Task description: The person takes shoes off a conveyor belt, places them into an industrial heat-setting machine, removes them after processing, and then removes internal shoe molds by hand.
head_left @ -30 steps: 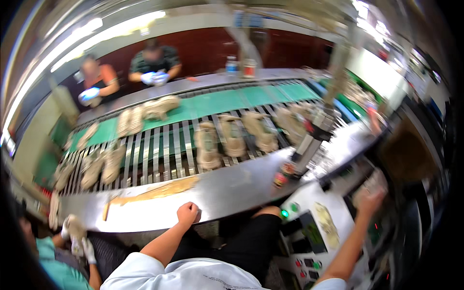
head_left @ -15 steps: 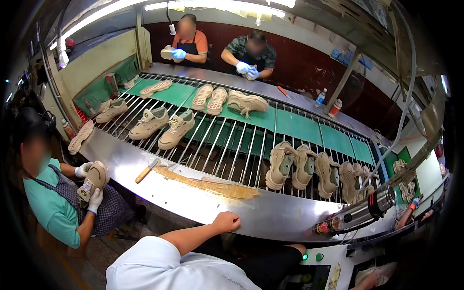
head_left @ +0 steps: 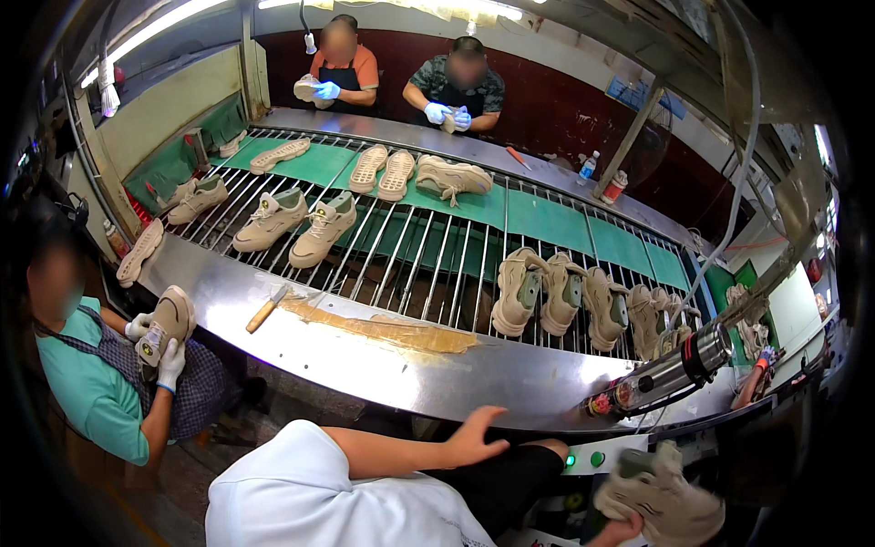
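At the lower right, my right hand (head_left: 622, 531) grips a beige sneaker (head_left: 670, 501) with a grey-green shape in its opening. The shoe is tilted and slightly blurred, beside a machine panel with green buttons (head_left: 597, 459). My left hand (head_left: 474, 439) is empty, thumb and fingers spread, over my lap just short of the metal table edge (head_left: 437, 401). Several beige sneakers (head_left: 518, 292) stand in a row on the roller rack beyond it, nearer the right end.
More shoes (head_left: 322, 230) and loose soles (head_left: 395, 175) lie on the rollers. A wooden-handled knife (head_left: 265, 310) rests on the table; a steel thermos (head_left: 684, 360) lies at right. A co-worker in green (head_left: 100, 383) sits left holding a shoe; two others work across.
My right hand has brought a sneaker up into view at the lower right. My left hand has opened from a closed fist and moved slightly right. The whole view has shifted a little.
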Demonstrator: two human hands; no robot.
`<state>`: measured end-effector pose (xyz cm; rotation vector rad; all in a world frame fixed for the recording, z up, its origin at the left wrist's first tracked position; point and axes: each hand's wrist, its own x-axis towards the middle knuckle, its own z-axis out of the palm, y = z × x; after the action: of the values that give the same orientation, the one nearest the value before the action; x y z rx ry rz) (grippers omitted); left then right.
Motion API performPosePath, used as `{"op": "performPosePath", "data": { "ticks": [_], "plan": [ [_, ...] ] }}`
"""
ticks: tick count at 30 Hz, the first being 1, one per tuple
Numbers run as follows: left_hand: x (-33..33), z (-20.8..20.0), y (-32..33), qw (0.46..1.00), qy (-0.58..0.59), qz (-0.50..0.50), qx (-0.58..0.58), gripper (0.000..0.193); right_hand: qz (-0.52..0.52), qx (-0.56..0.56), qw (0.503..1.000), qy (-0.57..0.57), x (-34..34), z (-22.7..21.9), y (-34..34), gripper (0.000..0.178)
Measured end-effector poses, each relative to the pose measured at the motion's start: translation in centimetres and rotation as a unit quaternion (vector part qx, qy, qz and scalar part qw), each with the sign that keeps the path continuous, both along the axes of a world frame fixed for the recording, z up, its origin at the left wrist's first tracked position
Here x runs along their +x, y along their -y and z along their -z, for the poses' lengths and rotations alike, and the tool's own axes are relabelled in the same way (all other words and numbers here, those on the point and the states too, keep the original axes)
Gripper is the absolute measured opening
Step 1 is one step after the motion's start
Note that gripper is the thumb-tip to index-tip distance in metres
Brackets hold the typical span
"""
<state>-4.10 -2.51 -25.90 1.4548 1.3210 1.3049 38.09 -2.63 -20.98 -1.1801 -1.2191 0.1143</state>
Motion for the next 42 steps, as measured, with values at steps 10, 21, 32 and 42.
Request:
{"op": "performPosePath", "data": {
  "ticks": [10,21,32,42],
  "plan": [
    [-9.5,-8.2,4.9,0.966,0.223,-0.125,-0.033,0.087,-0.632,-0.460,0.537,-0.316,-33.6,1.9,-3.9,0.065],
    [-14.3,4.0,-3.7,0.932,-0.180,-0.306,0.065,0.094,-0.595,-0.548,0.582,-0.080,-29.3,5.9,-0.6,0.040],
    [-14.8,4.7,-21.3,0.939,-0.091,-0.331,0.018,0.088,-0.262,-0.531,0.778,-0.210,-18.6,7.1,0.4,0.019],
    [-24.0,6.1,-24.9,0.961,-0.233,-0.014,-0.145,0.087,-0.269,-0.523,0.801,-0.111,-26.5,9.5,-6.0,0.011]
  ]
}}
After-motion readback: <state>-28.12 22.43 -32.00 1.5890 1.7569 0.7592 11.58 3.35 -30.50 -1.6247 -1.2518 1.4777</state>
